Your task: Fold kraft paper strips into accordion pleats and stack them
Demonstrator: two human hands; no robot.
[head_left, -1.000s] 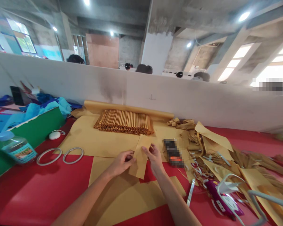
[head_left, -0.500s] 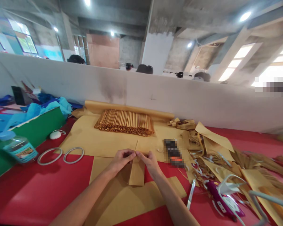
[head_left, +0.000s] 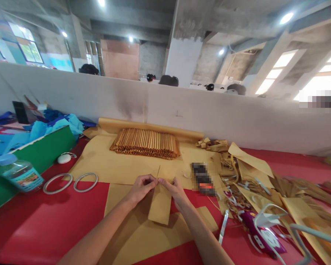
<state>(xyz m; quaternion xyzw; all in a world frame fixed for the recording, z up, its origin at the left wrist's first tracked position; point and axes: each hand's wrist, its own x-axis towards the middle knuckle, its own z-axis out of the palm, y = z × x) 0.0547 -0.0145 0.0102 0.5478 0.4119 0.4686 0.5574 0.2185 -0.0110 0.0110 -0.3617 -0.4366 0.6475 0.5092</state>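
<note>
Between my hands stands a folded strip of brown kraft paper [head_left: 160,208], its near flap slanting down toward me. My left hand [head_left: 143,187] pinches the strip's upper fold from the left side. From the right, my right hand [head_left: 173,188] grips the same fold, the two thumbs almost touching. Below the strip lie larger flat kraft paper sheets [head_left: 127,235] on the red tabletop. Beyond my hands, a long row of pleated brown paper [head_left: 146,143] rests on a wide kraft sheet [head_left: 93,162].
Two grey rings [head_left: 85,182], a water bottle [head_left: 20,175] and a green divider [head_left: 57,147] are at left. To the right are a blurred-out dark object [head_left: 203,179], a metal blade-like tool [head_left: 223,226], a purple power strip [head_left: 262,233] and paper scraps [head_left: 251,162].
The strip's near flap has swung out wider and a little closer to me. Both hands keep their pinch at nearly the same spot.
</note>
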